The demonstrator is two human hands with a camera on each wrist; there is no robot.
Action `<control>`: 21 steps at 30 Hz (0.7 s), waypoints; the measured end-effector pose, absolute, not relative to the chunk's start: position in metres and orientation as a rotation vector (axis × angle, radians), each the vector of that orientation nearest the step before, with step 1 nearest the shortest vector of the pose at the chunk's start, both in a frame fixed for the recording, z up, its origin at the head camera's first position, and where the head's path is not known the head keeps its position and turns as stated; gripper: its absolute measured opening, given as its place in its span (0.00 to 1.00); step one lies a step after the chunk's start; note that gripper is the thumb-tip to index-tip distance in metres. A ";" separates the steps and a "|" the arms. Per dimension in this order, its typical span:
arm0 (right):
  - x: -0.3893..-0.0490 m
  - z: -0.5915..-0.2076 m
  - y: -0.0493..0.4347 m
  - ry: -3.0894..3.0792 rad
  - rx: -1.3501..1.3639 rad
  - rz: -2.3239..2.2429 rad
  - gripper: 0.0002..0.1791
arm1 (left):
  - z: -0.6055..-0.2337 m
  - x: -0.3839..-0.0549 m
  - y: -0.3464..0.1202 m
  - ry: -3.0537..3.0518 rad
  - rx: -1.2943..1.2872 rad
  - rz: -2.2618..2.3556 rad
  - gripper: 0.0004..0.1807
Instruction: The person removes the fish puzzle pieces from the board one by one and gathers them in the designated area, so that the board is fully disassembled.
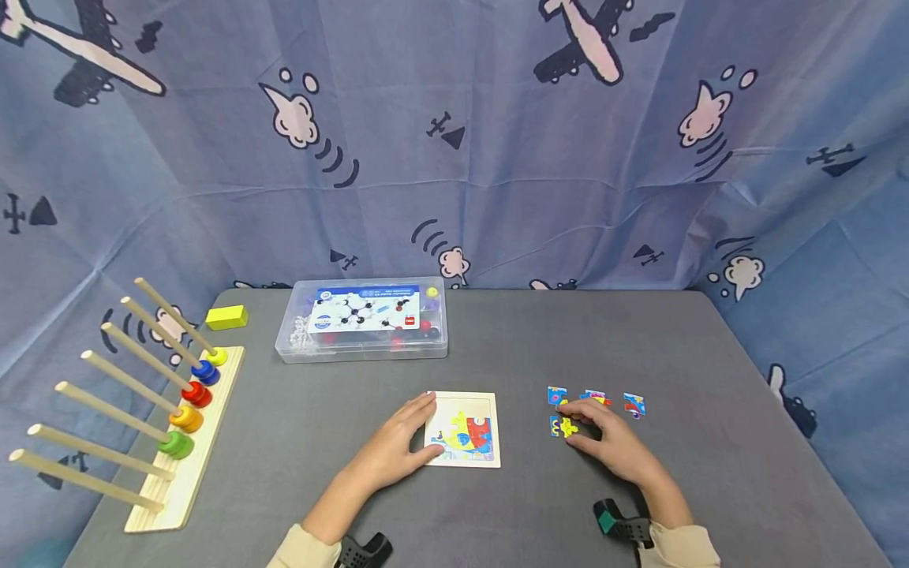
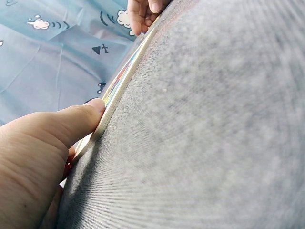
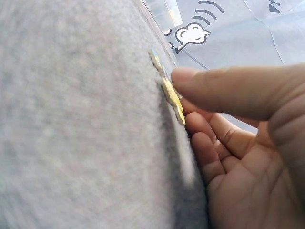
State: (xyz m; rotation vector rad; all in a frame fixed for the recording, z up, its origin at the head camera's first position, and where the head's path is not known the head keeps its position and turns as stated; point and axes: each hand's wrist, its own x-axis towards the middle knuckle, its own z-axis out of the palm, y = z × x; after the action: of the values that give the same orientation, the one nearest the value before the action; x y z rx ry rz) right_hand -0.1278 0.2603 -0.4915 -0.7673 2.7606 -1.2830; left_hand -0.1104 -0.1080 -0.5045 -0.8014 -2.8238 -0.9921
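My left hand point(image 1: 393, 446) holds the left side of a square wooden puzzle board point(image 1: 462, 396), its thumb point(image 2: 88, 117) on the board's edge. Part of a colourful picture, with yellow and red areas, lies inside the board. To the right, my right hand point(image 1: 611, 442) pinches a yellow and blue puzzle piece point(image 1: 566, 427) at the table surface. In the right wrist view the thumb point(image 3: 205, 90) touches this yellow piece point(image 3: 170, 93), with curled fingers beside it. More pieces lie just beyond: a blue piece point(image 1: 556, 394), a partly covered piece point(image 1: 595, 395) and a blue-red piece point(image 1: 634, 405).
A clear plastic case point(image 1: 362, 347) of molecule-model parts stands at the back. On the left is a wooden peg stand point(image 1: 181, 493) with coloured rings and tall pegs. A yellow block point(image 1: 227, 317) lies behind it. A patterned curtain point(image 1: 497, 197) hangs behind the grey table point(image 1: 525, 339).
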 end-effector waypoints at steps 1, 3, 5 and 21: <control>-0.128 -0.491 0.261 2.764 -0.745 -1.277 0.20 | -0.504 -0.110 -0.108 -2.828 -0.799 -0.994 0.37; -0.128 -0.490 0.261 2.766 -0.724 -1.268 0.20 | -0.504 -0.110 -0.108 -2.834 -0.793 -0.999 0.37; -0.128 -0.489 0.260 2.769 -0.712 -1.271 0.21 | -0.504 -0.110 -0.108 -2.837 -0.789 -1.005 0.37; -0.126 -0.477 0.238 2.668 -0.846 -1.402 0.25 | -0.505 -0.111 -0.109 -2.825 -0.810 -0.998 0.37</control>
State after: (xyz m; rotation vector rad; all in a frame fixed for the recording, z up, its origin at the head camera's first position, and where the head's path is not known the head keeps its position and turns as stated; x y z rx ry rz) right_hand -0.1258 0.2379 -0.4768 -0.8461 2.6678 -1.4023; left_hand -0.1113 -0.1085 -0.5054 -0.8104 -2.8248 -0.9984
